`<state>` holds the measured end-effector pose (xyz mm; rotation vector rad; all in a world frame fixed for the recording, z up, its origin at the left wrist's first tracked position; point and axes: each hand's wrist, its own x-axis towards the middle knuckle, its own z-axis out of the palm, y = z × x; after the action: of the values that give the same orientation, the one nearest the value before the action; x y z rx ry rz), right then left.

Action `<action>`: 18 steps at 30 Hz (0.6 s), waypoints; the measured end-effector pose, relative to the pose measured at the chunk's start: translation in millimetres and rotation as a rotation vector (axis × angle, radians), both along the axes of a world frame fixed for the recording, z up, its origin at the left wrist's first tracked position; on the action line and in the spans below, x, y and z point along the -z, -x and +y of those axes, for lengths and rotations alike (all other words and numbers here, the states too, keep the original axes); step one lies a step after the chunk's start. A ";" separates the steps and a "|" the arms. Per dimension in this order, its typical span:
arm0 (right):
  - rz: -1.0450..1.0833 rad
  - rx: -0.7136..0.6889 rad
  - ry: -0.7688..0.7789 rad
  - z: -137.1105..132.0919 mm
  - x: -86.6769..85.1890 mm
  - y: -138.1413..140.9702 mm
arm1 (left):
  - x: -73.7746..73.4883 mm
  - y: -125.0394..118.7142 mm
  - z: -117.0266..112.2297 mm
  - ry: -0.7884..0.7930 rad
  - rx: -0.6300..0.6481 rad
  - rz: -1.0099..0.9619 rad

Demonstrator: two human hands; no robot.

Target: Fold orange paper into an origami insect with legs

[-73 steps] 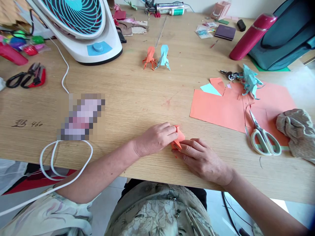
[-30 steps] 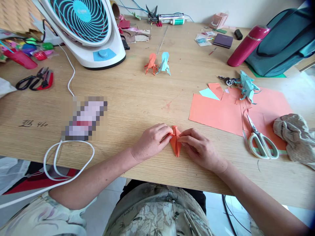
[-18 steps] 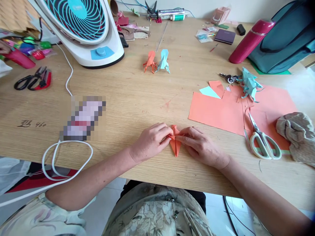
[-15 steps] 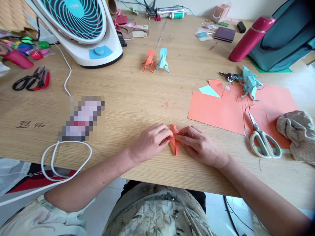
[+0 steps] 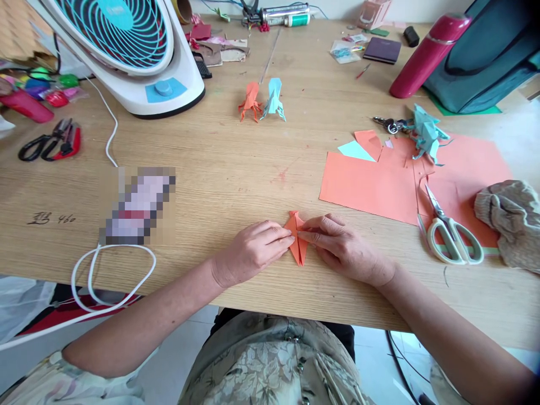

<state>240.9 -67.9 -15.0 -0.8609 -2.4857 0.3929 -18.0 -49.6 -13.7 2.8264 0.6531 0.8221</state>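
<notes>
A small folded orange origami paper point(image 5: 300, 253), pointed at its lower end, lies near the table's front edge. From its left side my left hand point(image 5: 253, 250) pinches it, the fingertips pressed together on its edge. My right hand point(image 5: 343, 247) grips the right side between thumb and bent fingers, which cover part of the folds. Farther back stand two finished-looking paper figures, an orange one point(image 5: 251, 101) and a light blue one point(image 5: 274, 100), side by side. A larger blue paper figure point(image 5: 427, 134) rests on orange sheets at the right.
Orange paper sheets point(image 5: 367, 185), white-handled scissors point(image 5: 453, 236) and a grey-brown cloth point(image 5: 510, 219) lie to the right. A red flask point(image 5: 430, 56) stands behind. On the left are a fan point(image 5: 169, 90), a pixelated phone-like object point(image 5: 139, 202), a white cable point(image 5: 154, 261) and red-black shears point(image 5: 54, 140).
My left hand has shifted slightly left, and its fingers now lie straighter along the paper's edge. My right hand keeps its hold. The whole view has shifted a little.
</notes>
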 end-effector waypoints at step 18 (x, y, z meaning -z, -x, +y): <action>0.025 0.015 0.065 -5.8 -4.8 -0.3 | 0.9 -4.2 1.7 -0.118 0.006 0.065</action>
<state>241.2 -73.6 -10.3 -0.8949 -2.4538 0.4792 -13.9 -48.0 -14.6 2.9708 0.6247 0.7963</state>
